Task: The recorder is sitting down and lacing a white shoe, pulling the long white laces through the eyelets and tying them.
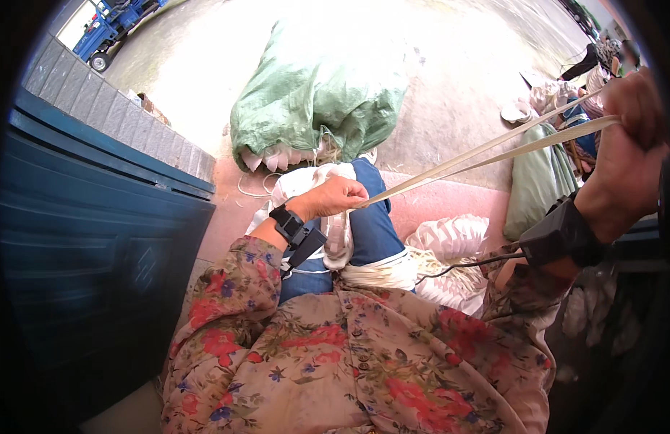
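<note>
My left hand (pixel 333 197) is closed over my lap, pinching one end of a long cream fabric strip (pixel 566 134). Raised at the far right, my right hand (pixel 630 141) grips the other end in a fist. Between them the strip runs taut as two strands, slanting up to the right. A bundle of cream strands (pixel 382 271) lies across my right thigh, over blue trousers (pixel 371 210). White cloth (pixel 299 184) lies around my left knee, just beyond my left hand. Beside my right leg sits a pile of white folded strips (pixel 451 235).
A large green woven sack (pixel 320 101) with pale material at its mouth stands ahead. Another green sack (pixel 541 181) leans at the right. To the left is a blue panelled door (pixel 96 253). People sit among white bundles (pixel 548 94) at the far right; a blue vehicle (pixel 107 32) stands far left.
</note>
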### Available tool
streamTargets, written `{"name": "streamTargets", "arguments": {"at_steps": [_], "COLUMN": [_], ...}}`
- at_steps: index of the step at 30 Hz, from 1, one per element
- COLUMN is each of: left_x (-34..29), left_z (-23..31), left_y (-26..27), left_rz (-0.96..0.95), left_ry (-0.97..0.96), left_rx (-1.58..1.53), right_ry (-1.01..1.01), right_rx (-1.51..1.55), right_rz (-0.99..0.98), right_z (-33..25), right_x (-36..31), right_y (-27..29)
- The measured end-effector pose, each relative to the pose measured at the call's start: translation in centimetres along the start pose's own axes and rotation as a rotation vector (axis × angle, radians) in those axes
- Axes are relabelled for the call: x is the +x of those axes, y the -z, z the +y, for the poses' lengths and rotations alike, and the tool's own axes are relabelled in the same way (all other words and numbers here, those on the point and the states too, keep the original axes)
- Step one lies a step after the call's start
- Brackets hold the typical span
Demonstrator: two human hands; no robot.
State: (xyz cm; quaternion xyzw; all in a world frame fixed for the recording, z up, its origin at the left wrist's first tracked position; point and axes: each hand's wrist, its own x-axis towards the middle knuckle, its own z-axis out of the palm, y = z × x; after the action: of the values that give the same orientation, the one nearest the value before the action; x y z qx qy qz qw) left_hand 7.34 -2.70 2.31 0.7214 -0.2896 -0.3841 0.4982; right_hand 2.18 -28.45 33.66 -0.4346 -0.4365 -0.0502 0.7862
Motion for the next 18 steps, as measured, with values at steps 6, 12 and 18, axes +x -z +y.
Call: {"name": "streamTargets", "arguments": {"at_steps": [6,12,18], "left_x": [-0.8,-8.6,-22.9], "left_z": [-1.0,-1.5,-3.2], "left_y": [0.8,9.3,21.3], "left_rz": [0.251,0.763,1.373], "left_ry": [0.097,-0.102,-0.221], "left_rx": [-0.279,-0.808,-0.877], "right_ry": [-0.298,-0.192,-0.614], "right_rx": [-0.276,0.356,-0.723], "right_rz": [0.258,1.045,1.266], "right_z": [0.3,-3.8,6.4], "right_x": [-3.0,-20.2,-27.1], "right_y": [1.4,16.7,12.1]}}
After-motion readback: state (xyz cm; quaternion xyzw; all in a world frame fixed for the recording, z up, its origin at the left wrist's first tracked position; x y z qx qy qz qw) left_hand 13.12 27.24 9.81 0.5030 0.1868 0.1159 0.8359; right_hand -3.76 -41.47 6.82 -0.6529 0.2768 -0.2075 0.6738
